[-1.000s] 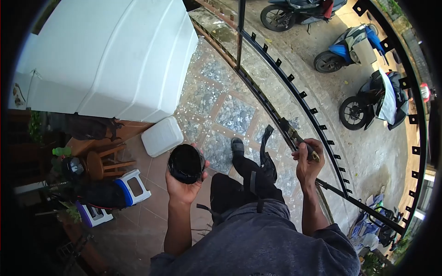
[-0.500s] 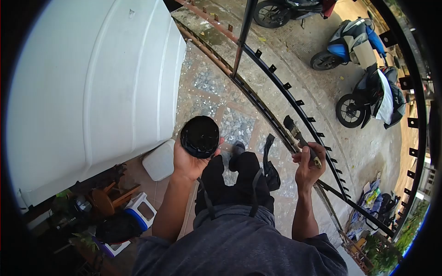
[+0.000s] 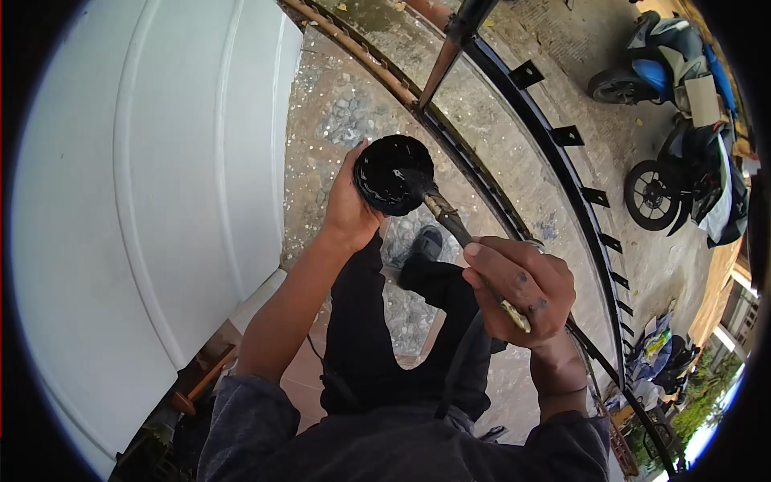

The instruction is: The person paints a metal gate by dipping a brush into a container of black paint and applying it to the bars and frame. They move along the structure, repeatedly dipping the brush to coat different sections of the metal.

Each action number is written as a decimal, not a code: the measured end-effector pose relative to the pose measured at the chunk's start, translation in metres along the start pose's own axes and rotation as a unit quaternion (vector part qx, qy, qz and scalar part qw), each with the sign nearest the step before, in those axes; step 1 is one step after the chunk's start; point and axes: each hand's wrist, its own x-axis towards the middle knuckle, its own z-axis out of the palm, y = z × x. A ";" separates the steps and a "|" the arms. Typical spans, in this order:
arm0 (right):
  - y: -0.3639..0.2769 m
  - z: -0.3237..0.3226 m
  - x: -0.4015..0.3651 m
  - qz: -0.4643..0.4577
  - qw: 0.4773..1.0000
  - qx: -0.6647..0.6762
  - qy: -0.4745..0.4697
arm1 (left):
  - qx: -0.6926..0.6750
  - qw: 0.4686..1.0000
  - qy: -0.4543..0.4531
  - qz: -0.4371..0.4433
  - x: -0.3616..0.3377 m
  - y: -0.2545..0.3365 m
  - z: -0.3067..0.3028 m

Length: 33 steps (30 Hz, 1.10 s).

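Left hand [image 3: 347,210] holds paint can [image 3: 393,174] — right hand [image 3: 522,293] rests brush [image 3: 440,213] inside.

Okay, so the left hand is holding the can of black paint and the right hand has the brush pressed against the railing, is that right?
Not quite. The head view shows the brush in the right hand is not on the railing; its bristles are dipped in the can of black paint. The left hand does hold that can.
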 end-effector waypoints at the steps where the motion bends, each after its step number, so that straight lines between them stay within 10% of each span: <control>1: 0.031 0.023 0.005 -0.021 0.999 -0.022 -0.041 | 0.011 1.000 0.003 -0.009 0.026 -0.001 -0.012; 12: 0.240 0.205 -0.023 -0.068 0.973 -0.152 -0.162 | 0.105 0.988 -0.100 -0.057 0.239 -0.054 -0.160; 14: 0.259 0.220 -0.027 -0.063 0.992 -0.102 -0.040 | 0.116 0.984 -0.123 -0.058 0.260 -0.062 -0.173; 20: 0.260 0.210 -0.036 0.290 0.916 0.233 0.153 | 0.097 0.972 -0.192 -0.089 0.278 -0.065 -0.166; 33: 0.255 0.208 -0.009 -0.044 0.984 -0.092 0.143 | 0.022 0.980 -0.195 -0.012 0.296 -0.043 -0.115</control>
